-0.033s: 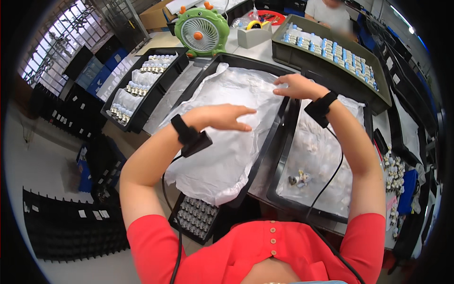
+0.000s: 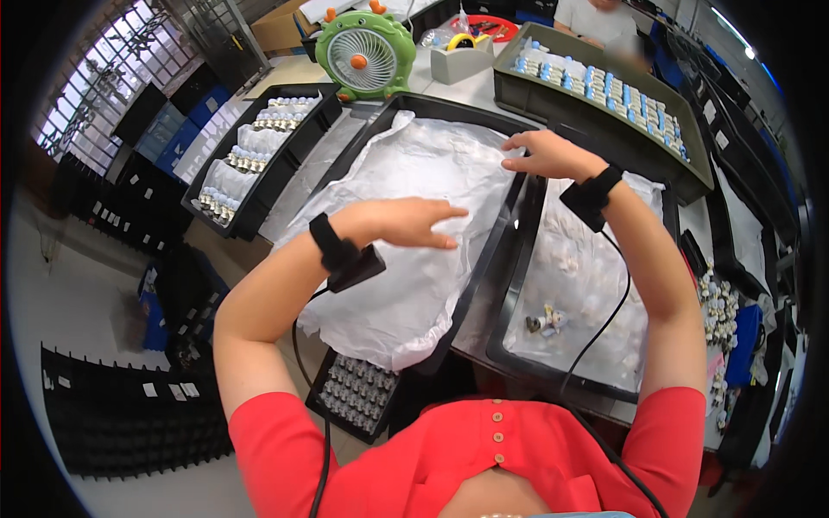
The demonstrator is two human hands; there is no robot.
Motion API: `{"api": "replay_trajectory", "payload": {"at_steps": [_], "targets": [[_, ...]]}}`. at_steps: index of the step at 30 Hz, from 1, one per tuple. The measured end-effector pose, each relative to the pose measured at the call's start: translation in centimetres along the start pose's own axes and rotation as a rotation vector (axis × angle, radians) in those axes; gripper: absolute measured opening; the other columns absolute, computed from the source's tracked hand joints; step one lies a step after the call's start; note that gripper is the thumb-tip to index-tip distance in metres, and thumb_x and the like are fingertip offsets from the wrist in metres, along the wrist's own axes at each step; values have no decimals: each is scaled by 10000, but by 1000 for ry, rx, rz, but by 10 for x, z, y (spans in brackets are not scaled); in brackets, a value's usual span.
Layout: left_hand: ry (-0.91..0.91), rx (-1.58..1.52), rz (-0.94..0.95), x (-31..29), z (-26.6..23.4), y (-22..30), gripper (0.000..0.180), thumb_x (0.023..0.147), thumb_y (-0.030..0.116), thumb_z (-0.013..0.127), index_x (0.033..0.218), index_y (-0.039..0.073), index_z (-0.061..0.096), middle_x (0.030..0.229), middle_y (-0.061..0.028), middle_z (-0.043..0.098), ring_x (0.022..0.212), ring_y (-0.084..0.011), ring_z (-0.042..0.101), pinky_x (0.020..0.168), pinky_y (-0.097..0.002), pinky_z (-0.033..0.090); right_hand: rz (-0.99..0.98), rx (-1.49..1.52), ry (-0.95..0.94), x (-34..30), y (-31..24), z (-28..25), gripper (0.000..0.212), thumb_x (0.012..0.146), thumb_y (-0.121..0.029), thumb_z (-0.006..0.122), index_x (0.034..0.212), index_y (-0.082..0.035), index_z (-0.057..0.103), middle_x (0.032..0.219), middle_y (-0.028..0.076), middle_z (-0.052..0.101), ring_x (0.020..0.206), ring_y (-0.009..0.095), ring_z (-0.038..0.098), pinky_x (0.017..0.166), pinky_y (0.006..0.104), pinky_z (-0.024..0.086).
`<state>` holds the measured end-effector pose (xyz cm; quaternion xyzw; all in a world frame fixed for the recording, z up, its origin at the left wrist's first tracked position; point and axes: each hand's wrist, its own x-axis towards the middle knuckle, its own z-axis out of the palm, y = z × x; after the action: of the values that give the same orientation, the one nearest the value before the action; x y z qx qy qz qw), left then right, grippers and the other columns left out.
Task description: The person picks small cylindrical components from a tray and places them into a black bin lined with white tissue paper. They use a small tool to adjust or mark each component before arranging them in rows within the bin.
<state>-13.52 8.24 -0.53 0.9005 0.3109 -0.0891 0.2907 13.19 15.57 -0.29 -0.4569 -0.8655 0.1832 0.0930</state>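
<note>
My left hand (image 2: 406,222) hovers over a crumpled white sheet (image 2: 380,293) that lines a black tray (image 2: 473,304). Its thumb and fingers are apart, with nothing between them. Near the far right corner of the same tray is my right hand (image 2: 548,155), fingers spread and bent, also holding nothing visible. Whether its fingertips touch the sheet I cannot tell. To the right, a second black tray (image 2: 511,306) carries whitish, see-through wrapping (image 2: 570,259) over small objects. One small figurine (image 2: 546,321) lies on top near its front end.
A green fan (image 2: 364,53) and a tape dispenser (image 2: 462,59) stand at the back. At left, a black tray (image 2: 250,226) holds rows of small figurines; a larger olive tray (image 2: 553,108) holds blue-and-white ones. A person (image 2: 596,24) is beyond. Cables hang from both my wrists.
My left hand has dropped slightly toward me, its fingers still apart. The right hand has barely shifted. The sheet and trays look the same.
</note>
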Motion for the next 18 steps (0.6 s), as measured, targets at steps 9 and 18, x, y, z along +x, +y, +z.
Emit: {"api": "replay_trajectory", "payload": {"at_steps": [9, 18], "targets": [[-206, 29, -164, -3, 58, 22, 701, 822, 404, 572, 1392, 91, 311, 1411, -238, 302, 1233, -370, 408, 1021, -381, 335, -69, -14, -155, -122, -18, 4, 394, 799, -294, 639, 1046, 11, 615, 988, 191, 643, 916, 333, 612, 813, 366, 476], [-222, 148, -234, 10, 51, 36, 659, 812, 324, 598, 1375, 94, 343, 1238, -195, 526, 1148, -337, 497, 965, -400, 390, -146, 3, -321, -175, -48, 41, 485, 712, -298, 728, 1052, 0, 553, 976, 176, 589, 891, 345, 579, 778, 388, 457]]}}
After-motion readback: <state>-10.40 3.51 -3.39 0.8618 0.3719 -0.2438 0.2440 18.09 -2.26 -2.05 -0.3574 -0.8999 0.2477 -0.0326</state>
